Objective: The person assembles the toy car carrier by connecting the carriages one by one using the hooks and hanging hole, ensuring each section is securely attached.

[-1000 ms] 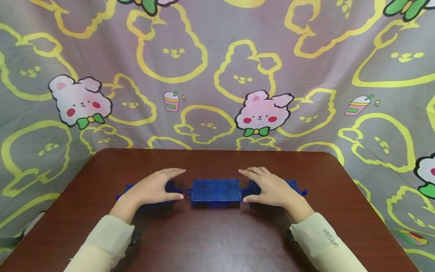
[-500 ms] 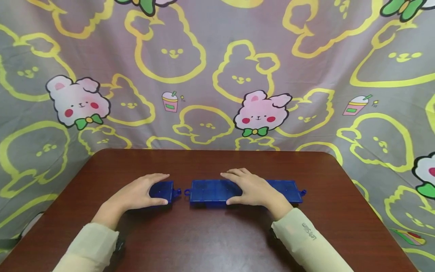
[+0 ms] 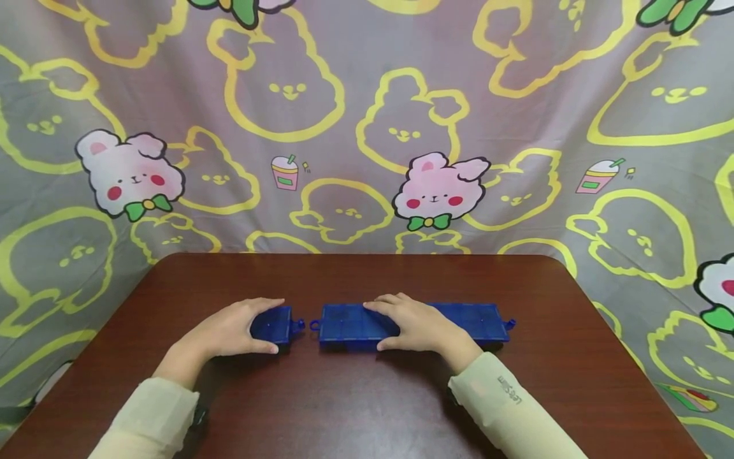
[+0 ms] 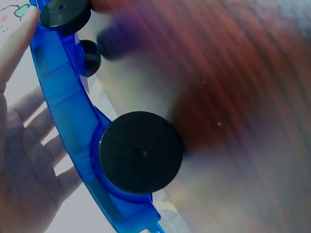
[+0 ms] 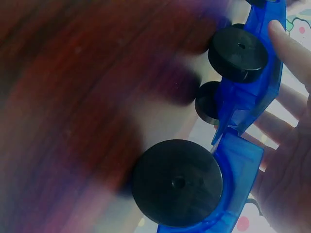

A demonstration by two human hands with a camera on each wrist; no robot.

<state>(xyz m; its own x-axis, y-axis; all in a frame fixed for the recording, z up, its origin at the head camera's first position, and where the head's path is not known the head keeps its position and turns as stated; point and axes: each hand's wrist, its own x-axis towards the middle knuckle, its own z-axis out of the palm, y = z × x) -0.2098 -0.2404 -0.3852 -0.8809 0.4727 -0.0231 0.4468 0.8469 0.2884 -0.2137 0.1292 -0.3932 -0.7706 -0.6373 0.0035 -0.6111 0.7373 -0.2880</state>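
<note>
Right sleeve (image 3: 501, 401) seems to read "LetsSlim"; left hand (image 3: 229, 330) (fingers wide) grips left wagon (image 3: 272, 325); right hand (image 3: 421, 326), likewise, middle wagon (image 3: 346, 326).

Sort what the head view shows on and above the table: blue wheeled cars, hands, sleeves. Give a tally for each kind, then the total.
Cars: 3 (left car, middle car, right car)
Hands: 2 (left hand, right hand)
Sleeves: 2 (left sleeve, right sleeve)
Total: 7

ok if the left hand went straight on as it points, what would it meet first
Likely the ring on the middle blue car, if the left hand takes along the left blue car it spans, hook leading; exact height is unclear.
</note>
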